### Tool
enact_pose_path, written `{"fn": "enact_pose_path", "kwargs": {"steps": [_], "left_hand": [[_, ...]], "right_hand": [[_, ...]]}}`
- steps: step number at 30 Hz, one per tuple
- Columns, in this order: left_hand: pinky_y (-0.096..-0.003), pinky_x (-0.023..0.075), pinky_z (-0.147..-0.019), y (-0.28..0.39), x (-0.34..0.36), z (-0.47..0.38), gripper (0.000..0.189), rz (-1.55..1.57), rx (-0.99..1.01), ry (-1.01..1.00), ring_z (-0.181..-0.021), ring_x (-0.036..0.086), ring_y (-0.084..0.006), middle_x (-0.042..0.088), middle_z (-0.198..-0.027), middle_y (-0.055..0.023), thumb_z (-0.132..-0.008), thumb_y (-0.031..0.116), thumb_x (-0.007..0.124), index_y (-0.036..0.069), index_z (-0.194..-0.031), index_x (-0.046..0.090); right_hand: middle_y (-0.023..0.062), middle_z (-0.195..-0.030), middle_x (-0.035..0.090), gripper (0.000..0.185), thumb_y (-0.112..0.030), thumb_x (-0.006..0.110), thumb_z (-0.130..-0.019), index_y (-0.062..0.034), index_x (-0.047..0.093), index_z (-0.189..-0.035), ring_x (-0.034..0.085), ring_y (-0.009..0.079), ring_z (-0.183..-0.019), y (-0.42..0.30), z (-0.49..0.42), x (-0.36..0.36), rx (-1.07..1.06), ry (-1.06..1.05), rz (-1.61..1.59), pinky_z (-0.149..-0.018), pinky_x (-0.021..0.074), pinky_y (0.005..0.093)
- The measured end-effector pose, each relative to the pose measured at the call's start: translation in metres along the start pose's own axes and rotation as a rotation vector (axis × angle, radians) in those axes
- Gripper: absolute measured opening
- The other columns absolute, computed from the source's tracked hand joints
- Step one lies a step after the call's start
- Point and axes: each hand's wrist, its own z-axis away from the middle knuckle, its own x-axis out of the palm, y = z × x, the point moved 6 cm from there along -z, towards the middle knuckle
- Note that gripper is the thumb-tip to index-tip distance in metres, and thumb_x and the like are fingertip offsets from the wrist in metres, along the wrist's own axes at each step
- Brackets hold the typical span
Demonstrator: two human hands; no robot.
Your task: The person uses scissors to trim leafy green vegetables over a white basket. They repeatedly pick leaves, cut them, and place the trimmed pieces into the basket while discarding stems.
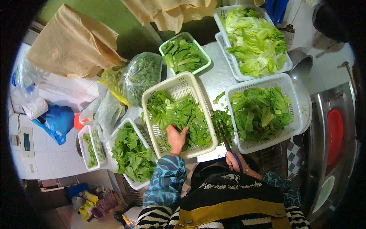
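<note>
My left hand (pixel 176 139) reaches into a cream plastic basket (pixel 146 114) of cut leafy greens (pixel 186 108), thumb and fingers spread among the leaves; whether it grips any cannot be told. My right hand (pixel 236 163) is closed around the blue handle of scissors (pixel 225 137), whose dark blades point away from me over loose green trimmings (pixel 221 123) on the metal tabletop (pixel 218 65). Right of the trimmings stands a white basket (pixel 240 147) of cut greens (pixel 261 111). A smaller green-rimmed basket (pixel 206 67) of leaves touches or nearly touches the cream basket's far side.
Lettuce (pixel 254 43) fills a stacked white basket (pixel 224 25) at the far right. Spinach-like leaves (pixel 133 154) fill a basket at left, beside a narrow basket (pixel 98 143) and plastic bags (pixel 144 74). A red basin (pixel 334 137) sits in the metal sink (pixel 320 114) at right.
</note>
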Motion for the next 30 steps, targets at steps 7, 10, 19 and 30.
{"fn": "enact_pose_path", "kwargs": {"steps": [7, 10, 19, 30], "left_hand": [[-0.0211, 0.0423, -0.065, -0.010, -0.016, -0.001, 0.021, 0.905, -0.191, -0.247, -0.070, 0.052, -0.0083, 0.059, -0.079, -0.0027, -0.068, -0.003, 0.061, 0.000, -0.088, 0.056], [-0.0213, 0.0433, -0.065, 0.013, -0.032, 0.006, 0.022, 1.045, -0.145, -0.415, -0.071, 0.053, -0.0086, 0.059, -0.082, -0.0021, -0.070, -0.002, 0.060, 0.001, -0.092, 0.056], [-0.0175, 0.0357, -0.058, 0.086, -0.033, 0.032, 0.027, 0.874, 0.019, -1.018, -0.064, 0.041, -0.0027, 0.047, -0.069, 0.0070, -0.071, 0.011, 0.065, -0.004, -0.090, 0.054], [-0.0211, 0.0369, -0.056, 0.119, -0.016, 0.037, 0.015, 0.595, 0.218, -1.384, -0.062, 0.044, -0.0036, 0.057, -0.067, 0.0002, -0.075, 0.013, 0.061, -0.001, -0.080, 0.058]], "right_hand": [[0.0007, -0.051, 0.047, 0.026, -0.029, 0.050, -0.081, -0.0059, 0.050, -0.069, 0.047, 0.0129, -0.044, 0.008, -0.005, -0.006, -0.039, 0.053, 0.204, -0.041, 0.0344, 0.0257], [0.0063, -0.056, 0.050, 0.028, -0.032, 0.056, -0.076, -0.0051, 0.050, -0.076, 0.051, 0.0201, -0.049, -0.008, 0.000, -0.005, -0.164, 0.126, 0.821, -0.045, 0.0381, 0.0295], [0.0103, -0.081, 0.048, 0.056, -0.042, 0.065, -0.065, -0.0034, 0.044, -0.100, 0.053, 0.0261, -0.066, -0.055, 0.021, 0.013, -0.615, 0.277, 0.984, -0.055, 0.0421, 0.0334], [0.0113, -0.063, 0.048, 0.042, -0.042, 0.063, -0.067, -0.0031, 0.049, -0.072, 0.050, 0.0307, -0.057, -0.049, 0.026, 0.003, -0.522, 0.248, 0.939, -0.050, 0.0396, 0.0343]]}}
